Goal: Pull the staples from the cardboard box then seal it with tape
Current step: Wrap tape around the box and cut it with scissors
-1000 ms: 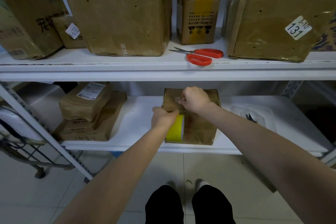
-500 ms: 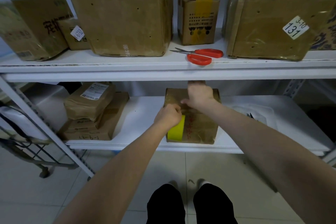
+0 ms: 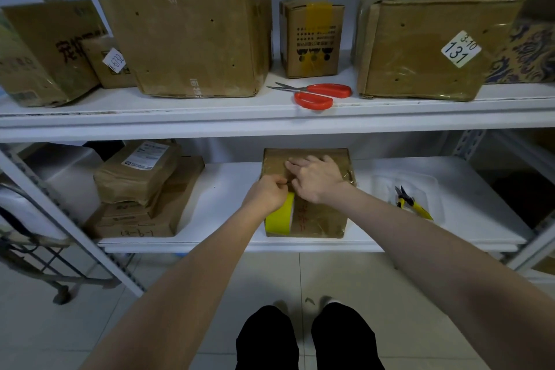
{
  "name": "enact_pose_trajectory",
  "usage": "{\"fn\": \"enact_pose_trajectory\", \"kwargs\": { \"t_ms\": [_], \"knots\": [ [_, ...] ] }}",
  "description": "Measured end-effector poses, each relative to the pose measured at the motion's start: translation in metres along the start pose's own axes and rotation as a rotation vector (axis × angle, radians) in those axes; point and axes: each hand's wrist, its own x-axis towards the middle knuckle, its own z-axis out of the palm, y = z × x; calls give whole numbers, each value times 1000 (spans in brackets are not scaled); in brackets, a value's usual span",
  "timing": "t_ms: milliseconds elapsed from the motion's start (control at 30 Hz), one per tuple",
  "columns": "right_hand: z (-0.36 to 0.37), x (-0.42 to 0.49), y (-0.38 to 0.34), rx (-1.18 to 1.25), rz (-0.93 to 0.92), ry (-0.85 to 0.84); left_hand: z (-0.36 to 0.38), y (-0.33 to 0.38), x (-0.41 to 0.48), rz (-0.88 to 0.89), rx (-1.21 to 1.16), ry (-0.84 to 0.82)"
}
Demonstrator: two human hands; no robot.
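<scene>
The left hand point(image 3: 265, 197) is curled round the top of a yellow tape roll point(image 3: 277, 218), held on edge at the left edge of the cardboard box point(image 3: 319, 219). The right hand point(image 3: 315, 179), just beside it, is laid flat on the box's top with fingers spread. The box is set on the lower shelf point(image 3: 228, 189). Yellow-handled snips point(image 3: 414, 204) are seen in a white tray point(image 3: 435, 186) to its right.

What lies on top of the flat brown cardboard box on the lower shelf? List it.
A yellow tape roll at its near left edge, gripped by the left hand; the right hand presses flat farther back. The brown cardboard box top beneath both hands is hidden.
</scene>
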Motion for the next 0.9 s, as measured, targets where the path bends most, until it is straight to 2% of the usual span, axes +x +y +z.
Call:
{"fn": "enact_pose_trajectory", "kwargs": {
  "t_ms": [67, 167, 200, 300, 400, 533, 667, 900],
  "knots": [
    [4, -7, 7, -20, 17, 95, 2, -1, -1, -2, -29, 22],
    [17, -16, 13, 17, -124, 259, 6, -2, -7, -15, -105, 113],
    [18, -18, 13, 60, -148, 258, 8, -3, -10, -41, -150, 162],
    [11, -16, 5, 159, -90, 115, 13, -4, -18, -215, -336, 280],
    [2, -7, -2, 145, -51, 117, 16, -9, -18, -347, -452, 237],
    [1, -4, -3, 108, 2, 71, 20, -12, -15, -285, -488, 157],
    [4, -1, -7, 56, 12, 40, 28, -21, -11, -328, -381, 103],
    [3, -2, -7, 7, -2, 80, 35, -26, -2, -334, -389, 80]
  ]
}}
